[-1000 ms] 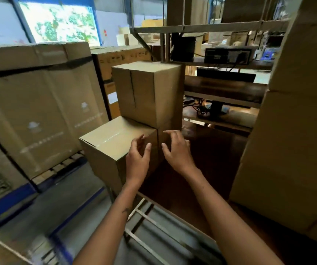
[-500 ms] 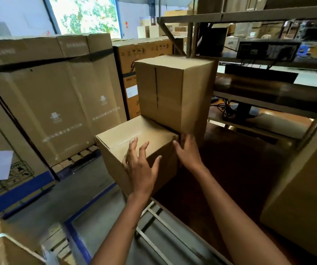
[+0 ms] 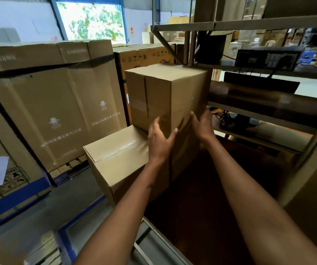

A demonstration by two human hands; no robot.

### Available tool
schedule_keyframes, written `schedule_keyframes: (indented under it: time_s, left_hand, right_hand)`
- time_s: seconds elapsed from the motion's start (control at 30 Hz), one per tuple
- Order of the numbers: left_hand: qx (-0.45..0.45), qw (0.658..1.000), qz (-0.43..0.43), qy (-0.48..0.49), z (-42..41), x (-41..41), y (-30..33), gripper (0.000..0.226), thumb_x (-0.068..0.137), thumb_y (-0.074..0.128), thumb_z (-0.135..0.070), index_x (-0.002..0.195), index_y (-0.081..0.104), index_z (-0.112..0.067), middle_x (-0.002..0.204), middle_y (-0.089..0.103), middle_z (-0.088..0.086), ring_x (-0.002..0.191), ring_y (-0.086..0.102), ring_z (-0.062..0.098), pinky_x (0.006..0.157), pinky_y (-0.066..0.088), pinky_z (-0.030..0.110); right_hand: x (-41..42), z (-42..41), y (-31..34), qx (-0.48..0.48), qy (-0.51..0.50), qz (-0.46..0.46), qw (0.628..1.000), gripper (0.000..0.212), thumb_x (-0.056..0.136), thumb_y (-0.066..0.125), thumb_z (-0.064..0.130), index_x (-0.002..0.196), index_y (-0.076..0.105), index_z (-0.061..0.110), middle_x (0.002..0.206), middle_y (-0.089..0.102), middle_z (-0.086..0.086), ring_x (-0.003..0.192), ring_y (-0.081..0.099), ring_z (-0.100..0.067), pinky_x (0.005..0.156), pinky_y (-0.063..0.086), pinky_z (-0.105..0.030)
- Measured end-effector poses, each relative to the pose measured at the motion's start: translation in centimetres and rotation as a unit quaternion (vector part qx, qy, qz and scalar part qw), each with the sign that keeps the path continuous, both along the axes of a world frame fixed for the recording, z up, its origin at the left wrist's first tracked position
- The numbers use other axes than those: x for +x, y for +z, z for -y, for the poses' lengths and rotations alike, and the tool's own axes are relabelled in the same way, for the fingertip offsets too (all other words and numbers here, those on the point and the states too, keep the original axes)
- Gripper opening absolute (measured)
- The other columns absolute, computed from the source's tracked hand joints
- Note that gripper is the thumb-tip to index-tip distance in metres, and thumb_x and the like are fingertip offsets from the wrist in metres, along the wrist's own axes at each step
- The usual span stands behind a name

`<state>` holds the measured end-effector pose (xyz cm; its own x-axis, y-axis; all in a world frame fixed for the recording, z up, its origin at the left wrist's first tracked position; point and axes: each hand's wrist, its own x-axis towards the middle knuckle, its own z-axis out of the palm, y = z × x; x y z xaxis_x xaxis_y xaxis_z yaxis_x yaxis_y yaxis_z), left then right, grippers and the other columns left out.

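The upper box stands on top of the lower box, over its back right part, leaving the taped front of the lower box's lid bare. Both hands are low on the upper box, just above that lid, probably because a grip near the base gives the best control for sliding or lifting it off.

The left hand straddles the upper box's near upright corner. Its fingers are spread and flat on the face that looks over the lower box's lid, with the thumb on the other side of the corner. The right hand lies on the face away from the lid, its fingers straight and close together against the cardboard. Whether their tips hook round the back edge I cannot tell.

So the box sits squeezed between the two palms rather than pinched. Left of the lower box stands a large strapped carton
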<state>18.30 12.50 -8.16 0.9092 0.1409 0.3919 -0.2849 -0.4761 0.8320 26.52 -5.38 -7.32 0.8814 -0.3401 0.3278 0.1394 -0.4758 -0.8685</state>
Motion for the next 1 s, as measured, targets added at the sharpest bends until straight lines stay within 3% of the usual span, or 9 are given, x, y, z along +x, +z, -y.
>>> schedule_keyframes:
  time_s: [0.17, 0.33, 0.5, 0.67, 0.83, 0.93, 1.0]
  left_hand:
    - [0.015, 0.999, -0.028, 0.037, 1.3, 2.4, 1.3, 0.106, 0.096, 0.073, -0.062, 0.172, 0.02, -0.013, 0.172, 0.032, 0.017, 0.157, 0.037, 0.035, 0.12, 0.039, 0.043]
    - [0.038, 0.995, -0.069, 0.055, 0.9, 4.0, 1.9, 0.119, 0.091, 0.072, -0.07, 0.174, 0.007, -0.014, 0.176, 0.021, 0.022, 0.161, 0.028, 0.04, 0.125, 0.034, 0.048]
    - [0.081, 0.994, -0.061, 0.041, 0.3, 4.7, 1.4, 0.111, 0.099, 0.065, -0.067, 0.174, 0.005, -0.011, 0.179, 0.016, 0.019, 0.164, 0.024, 0.036, 0.129, 0.029, 0.046]
    - [0.089, 0.995, -0.047, 0.026, -0.4, 4.9, 0.8, 0.1, 0.104, 0.058, -0.065, 0.174, 0.006, -0.015, 0.176, 0.027, 0.018, 0.159, 0.034, 0.036, 0.127, 0.035, 0.049]
    - [0.069, 0.997, -0.045, 0.011, -1.6, 4.1, 0.3, 0.092, 0.104, 0.055, -0.069, 0.172, 0.023, -0.016, 0.169, 0.042, 0.015, 0.154, 0.044, 0.032, 0.125, 0.041, 0.048]
    - [0.011, 0.999, -0.047, 0.002, -2.5, 3.7, -0.2, 0.097, 0.088, 0.057, -0.091, 0.158, 0.043, -0.026, 0.154, 0.06, 0.005, 0.138, 0.06, 0.026, 0.111, 0.056, 0.054]
    - [-0.004, 0.999, -0.048, 0.005, -2.9, 3.1, -0.5, 0.092, 0.084, 0.063, -0.091, 0.148, 0.05, -0.027, 0.149, 0.064, 0.001, 0.134, 0.064, 0.022, 0.108, 0.058, 0.049]
  right_hand:
    - [3.0, 2.9, 1.3, 0.114, 0.089, 0.011, 0.989, 0.081, 0.091, 0.072, 0.033, 0.161, 0.037, 0.011, 0.152, 0.058, -0.009, 0.138, 0.059, -0.027, 0.119, 0.048, -0.05]
    - [3.7, 4.1, 2.1, 0.125, 0.158, 0.007, 0.98, 0.091, 0.103, 0.072, 0.021, 0.173, 0.013, 0.019, 0.168, 0.04, -0.011, 0.149, 0.045, -0.024, 0.121, 0.044, -0.044]
    - [4.7, 5.1, 1.8, 0.111, 0.156, -0.023, 0.981, 0.116, 0.084, 0.083, 0.032, 0.173, 0.008, 0.029, 0.168, 0.036, -0.01, 0.15, 0.044, -0.026, 0.119, 0.046, -0.045]
    - [4.3, 4.8, 1.5, 0.065, 0.121, -0.015, 0.99, 0.115, 0.088, 0.088, 0.015, 0.173, 0.012, 0.027, 0.168, 0.029, -0.014, 0.152, 0.038, -0.028, 0.123, 0.042, -0.046]
    - [4.3, 5.6, -0.1, 0.039, 0.082, -0.005, 0.996, 0.134, 0.07, 0.098, 0.031, 0.172, 0.011, 0.033, 0.168, 0.021, -0.008, 0.157, 0.029, -0.03, 0.127, 0.037, -0.052]
    - [2.1, 5.4, -0.2, 0.047, 0.061, 0.017, 0.997, 0.132, 0.068, 0.104, 0.034, 0.171, 0.022, 0.028, 0.167, 0.018, -0.007, 0.157, 0.03, -0.03, 0.129, 0.036, -0.047]
    - [0.3, 5.3, -0.5, 0.057, 0.054, 0.045, 0.996, 0.129, 0.061, 0.107, 0.036, 0.166, 0.033, 0.025, 0.162, 0.022, -0.008, 0.152, 0.036, -0.029, 0.126, 0.039, -0.042]
